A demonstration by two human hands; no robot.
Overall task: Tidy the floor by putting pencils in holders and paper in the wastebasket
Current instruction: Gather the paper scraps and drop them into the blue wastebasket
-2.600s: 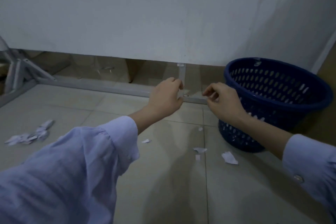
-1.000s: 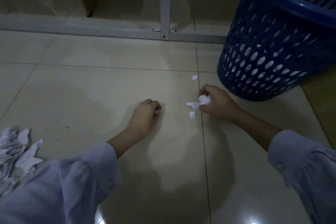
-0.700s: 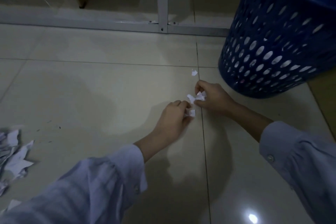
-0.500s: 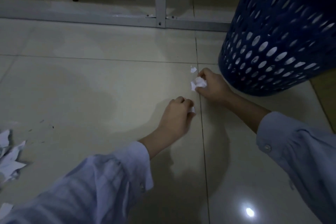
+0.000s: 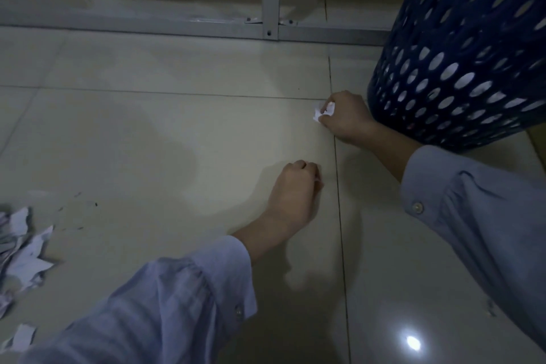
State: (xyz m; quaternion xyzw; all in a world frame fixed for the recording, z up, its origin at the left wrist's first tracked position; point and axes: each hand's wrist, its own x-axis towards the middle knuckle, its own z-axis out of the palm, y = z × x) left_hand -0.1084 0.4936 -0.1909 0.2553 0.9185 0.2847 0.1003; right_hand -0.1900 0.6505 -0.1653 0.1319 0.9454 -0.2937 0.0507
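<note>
While your right hand (image 5: 347,117) pinches crumpled paper scraps (image 5: 322,111) beside the blue wastebasket (image 5: 461,68) at upper right, your left hand (image 5: 294,189) is fisted at center; its grip's contents cannot be told.

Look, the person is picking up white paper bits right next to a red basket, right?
Not quite: the head view shows a blue basket, not red. The right hand does pinch white paper bits right beside it on the floor.
</note>
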